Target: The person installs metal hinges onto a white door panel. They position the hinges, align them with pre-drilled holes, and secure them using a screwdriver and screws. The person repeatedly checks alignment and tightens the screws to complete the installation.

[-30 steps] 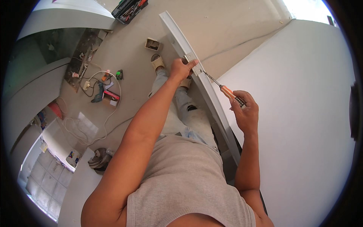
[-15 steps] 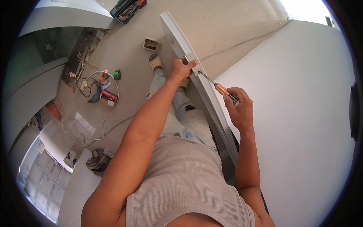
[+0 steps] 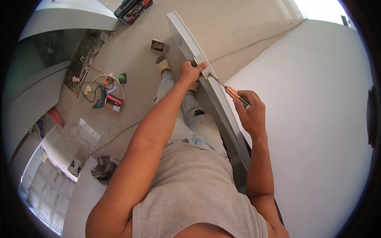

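Note:
A long white panel (image 3: 184, 34) stands on edge in front of me, slanting from the upper middle down toward my right side. Around its narrow edge my left hand (image 3: 191, 72) is closed, the thumb pressed on a small metal fitting (image 3: 206, 73) set there. My right hand (image 3: 251, 111) grips the handle of an orange-and-black screwdriver (image 3: 231, 92). The screwdriver's shaft points up and left, its tip at the fitting just beside my left thumb. Whether a screw sits under the tip is too small to tell.
A large white board (image 3: 309, 119) fills the right side. On the floor at left lie a power drill (image 3: 101, 97), a red box (image 3: 114, 104) and a looping white cable (image 3: 123, 93). An open toolbox (image 3: 133, 11) and a small open box (image 3: 158, 46) are farther off.
My right hand has shifted very slightly up and left on the screwdriver, whose tip stays at the fitting. My left hand has kept its place on the panel.

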{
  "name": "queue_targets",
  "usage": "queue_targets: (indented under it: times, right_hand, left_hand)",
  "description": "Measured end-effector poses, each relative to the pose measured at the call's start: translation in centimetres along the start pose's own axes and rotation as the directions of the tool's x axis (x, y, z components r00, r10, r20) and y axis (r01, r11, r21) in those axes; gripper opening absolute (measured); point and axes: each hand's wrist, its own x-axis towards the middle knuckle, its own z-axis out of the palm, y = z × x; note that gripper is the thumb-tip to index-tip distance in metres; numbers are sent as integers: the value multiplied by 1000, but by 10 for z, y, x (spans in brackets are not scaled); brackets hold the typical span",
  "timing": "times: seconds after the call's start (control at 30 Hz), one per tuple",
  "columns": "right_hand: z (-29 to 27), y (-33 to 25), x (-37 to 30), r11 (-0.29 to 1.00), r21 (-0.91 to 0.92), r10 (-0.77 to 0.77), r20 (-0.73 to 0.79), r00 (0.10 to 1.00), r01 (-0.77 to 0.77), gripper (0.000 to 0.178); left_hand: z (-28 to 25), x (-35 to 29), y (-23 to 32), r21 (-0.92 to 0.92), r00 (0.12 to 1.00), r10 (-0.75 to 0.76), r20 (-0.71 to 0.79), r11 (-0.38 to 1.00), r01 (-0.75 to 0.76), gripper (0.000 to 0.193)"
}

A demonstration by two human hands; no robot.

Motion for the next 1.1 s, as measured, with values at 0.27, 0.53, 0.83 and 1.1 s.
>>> queue_targets:
  times: [0.27,0.53,0.83,1.1]
  right_hand:
    - [-1,-8,4,1000,-17,-17,16,1000,17,20]
    - [-3,-21,19,989,-114,-92,45,995,96,19]
    - [-4,-57,56,947,-289,-76,219,973,139,17]
    - [-11,-81,78,888,-420,-18,379,925,189,18]
  left_hand:
    - [0,5,-6,23,1000,13,-16,1000,-12,43]
    - [0,2,-2,-36,1000,5,-19,999,-5,42]
    - [-3,1,3,107,999,-42,33,994,38,49]
    - [-3,5,-3,169,1000,-14,-13,985,16,54]
